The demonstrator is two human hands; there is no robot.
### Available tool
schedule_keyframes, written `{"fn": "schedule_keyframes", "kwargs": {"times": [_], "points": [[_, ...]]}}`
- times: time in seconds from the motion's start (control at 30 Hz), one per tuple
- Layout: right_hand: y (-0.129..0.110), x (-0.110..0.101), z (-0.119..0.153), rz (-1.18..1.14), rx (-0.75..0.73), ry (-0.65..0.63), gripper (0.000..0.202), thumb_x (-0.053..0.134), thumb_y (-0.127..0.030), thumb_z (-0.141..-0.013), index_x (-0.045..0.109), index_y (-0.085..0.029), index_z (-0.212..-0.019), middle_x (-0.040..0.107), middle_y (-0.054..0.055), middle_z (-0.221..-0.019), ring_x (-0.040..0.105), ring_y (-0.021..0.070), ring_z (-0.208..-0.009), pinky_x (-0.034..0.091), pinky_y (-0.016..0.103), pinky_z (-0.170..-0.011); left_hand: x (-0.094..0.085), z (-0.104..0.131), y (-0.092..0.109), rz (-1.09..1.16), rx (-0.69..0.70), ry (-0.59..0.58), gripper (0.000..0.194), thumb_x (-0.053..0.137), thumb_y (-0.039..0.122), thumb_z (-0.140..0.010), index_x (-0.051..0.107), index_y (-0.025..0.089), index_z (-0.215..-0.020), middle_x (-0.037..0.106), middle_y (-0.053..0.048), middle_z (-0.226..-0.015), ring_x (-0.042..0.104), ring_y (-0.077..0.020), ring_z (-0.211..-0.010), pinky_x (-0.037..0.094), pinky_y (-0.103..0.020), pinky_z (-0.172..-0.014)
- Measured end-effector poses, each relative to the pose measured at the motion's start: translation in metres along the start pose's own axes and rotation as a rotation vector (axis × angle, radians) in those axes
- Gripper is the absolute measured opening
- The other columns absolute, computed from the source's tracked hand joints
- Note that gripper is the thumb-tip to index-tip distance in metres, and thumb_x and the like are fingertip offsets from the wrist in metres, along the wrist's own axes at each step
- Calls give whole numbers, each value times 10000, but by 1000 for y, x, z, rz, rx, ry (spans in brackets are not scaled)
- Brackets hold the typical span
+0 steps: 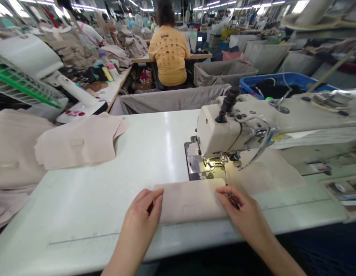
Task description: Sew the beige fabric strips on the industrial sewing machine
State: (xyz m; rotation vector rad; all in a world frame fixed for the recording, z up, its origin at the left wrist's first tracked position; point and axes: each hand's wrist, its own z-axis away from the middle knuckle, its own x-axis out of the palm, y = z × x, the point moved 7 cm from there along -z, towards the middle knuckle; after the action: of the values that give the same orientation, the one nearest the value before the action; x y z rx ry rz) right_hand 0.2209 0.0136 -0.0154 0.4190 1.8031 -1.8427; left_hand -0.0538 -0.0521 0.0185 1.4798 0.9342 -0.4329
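Note:
A folded beige fabric piece (189, 201) lies flat on the pale table in front of the sewing machine (221, 130). My left hand (146, 211) pinches its left edge between thumb and fingers. At the opposite edge, my right hand (238, 207) pinches the upper right part, and a dark object, too unclear to name, shows among its fingers. The fabric's far edge reaches the lit metal needle plate (208, 165). Another beige piece (258, 172) rests under the machine arm, to the right of the needle area.
Stacked beige pieces (77, 142) lie at the table's left, beside a white and green fan (31, 73). Beyond the table stand a grey cloth bin (175, 100) and a blue basket (247, 81). A person in a yellow shirt (169, 55) sits facing away.

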Motion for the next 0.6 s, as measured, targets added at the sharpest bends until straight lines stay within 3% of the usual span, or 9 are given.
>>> {"fn": "schedule_keyframes", "kwargs": {"times": [0.43,0.6], "points": [[-8,0,-1,8,18,-50,216,579,-364,-838,745,-230,-811,734,12,-733,652,183,-648,506,285,-630,-2,-3,0,-52,12,1,340,504,457,-921,762,236,-914,700,-31,-813,681,-192,-716,579,-291,-676],[-6,1,-1,-13,28,-59,222,578,-372,-840,750,-234,-823,746,14,-763,672,189,-674,515,289,-649,-2,-3,0,-56,15,3,343,502,461,-926,762,239,-910,697,-27,-808,681,-190,-719,580,-287,-686]]}}
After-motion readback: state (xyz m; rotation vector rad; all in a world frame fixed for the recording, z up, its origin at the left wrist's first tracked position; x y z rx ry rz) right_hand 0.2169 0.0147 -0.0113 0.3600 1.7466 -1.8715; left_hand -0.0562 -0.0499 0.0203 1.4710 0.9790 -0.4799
